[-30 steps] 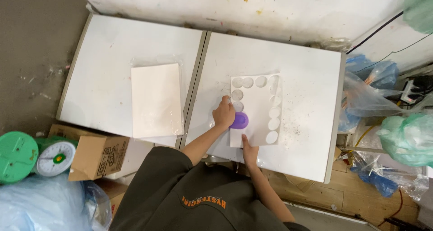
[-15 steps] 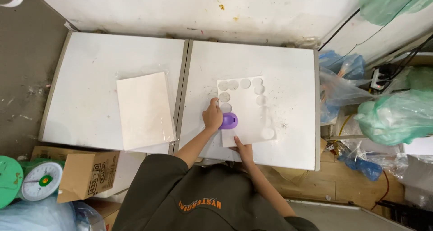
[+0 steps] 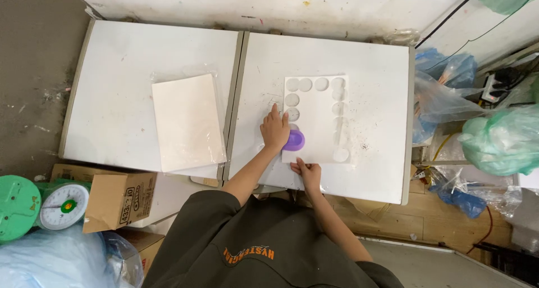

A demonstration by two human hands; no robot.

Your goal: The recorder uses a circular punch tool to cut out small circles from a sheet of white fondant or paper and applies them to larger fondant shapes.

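While the white table (image 3: pixel 370 57) carries the white sheet (image 3: pixel 318 130), a slip remains the main risk.
Left hand (image 3: pixel 274 132) curls over the purple round cutter (image 3: pixel 293 141) at the sheet's near-left edge; right hand (image 3: pixel 307 174) pins the near edge, fingers flat. If that pressure eases, the sheet could shift and the cut overlap the neighbouring round holes (image 3: pixel 292 100) (cut rows already crowd the edges).

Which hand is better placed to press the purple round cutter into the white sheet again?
The left hand, probably: it already rests on the purple cutter at the white sheet. The right hand is at the sheet's near edge, seemingly steadying it.
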